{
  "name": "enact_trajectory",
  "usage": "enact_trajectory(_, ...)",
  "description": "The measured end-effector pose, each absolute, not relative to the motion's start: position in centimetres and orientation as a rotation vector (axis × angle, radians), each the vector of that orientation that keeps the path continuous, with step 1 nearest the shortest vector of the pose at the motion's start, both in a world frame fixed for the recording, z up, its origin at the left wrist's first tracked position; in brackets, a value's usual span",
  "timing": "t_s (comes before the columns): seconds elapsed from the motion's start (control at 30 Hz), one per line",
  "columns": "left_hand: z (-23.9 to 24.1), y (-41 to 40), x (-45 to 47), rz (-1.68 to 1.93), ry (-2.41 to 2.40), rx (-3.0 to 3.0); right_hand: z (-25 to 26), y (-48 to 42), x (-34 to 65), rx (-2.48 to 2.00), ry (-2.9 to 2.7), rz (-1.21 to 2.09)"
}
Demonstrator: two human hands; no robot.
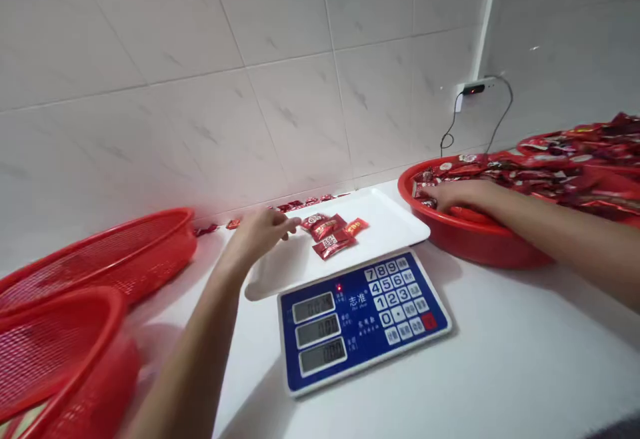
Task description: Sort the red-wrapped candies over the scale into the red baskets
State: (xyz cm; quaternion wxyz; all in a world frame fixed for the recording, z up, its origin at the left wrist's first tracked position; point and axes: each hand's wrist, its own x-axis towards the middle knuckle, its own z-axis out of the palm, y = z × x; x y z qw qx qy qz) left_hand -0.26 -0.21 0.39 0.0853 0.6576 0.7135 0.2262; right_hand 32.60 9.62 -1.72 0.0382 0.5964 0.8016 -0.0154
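A digital scale (360,315) with a blue keypad face and a white weighing pan (390,222) sits in the middle of the white counter. Several red snack packets (333,232) lie on the pan. My left hand (263,229) hovers at the pan's left side, fingers loosely extended toward the packets, holding nothing I can see. My right hand (463,195) reaches into a red round basin (470,235) full of red packets, palm down on them; whether it grips any is hidden.
Two red mesh baskets (100,259) stand at the left, one overlapping the other. A second heap of red packets (590,152) fills the right. A few loose packets (220,227) lie along the tiled wall. A charger and cable (473,90) hang from a wall socket.
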Motion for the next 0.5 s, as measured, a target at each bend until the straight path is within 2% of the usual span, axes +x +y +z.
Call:
enact_trajectory(0.33, 2.8, -2.5, 0.5, 1.069, 1.894, 1.972, -1.1, 9.3, 32.5, 1.758, 2.510, -0.133)
enact_trajectory(0.5, 3.0, -3.0, 0.9, 1.205, 1.748, 1.977, -0.1, 9.9, 34.2, 2.190, 2.511, -0.305)
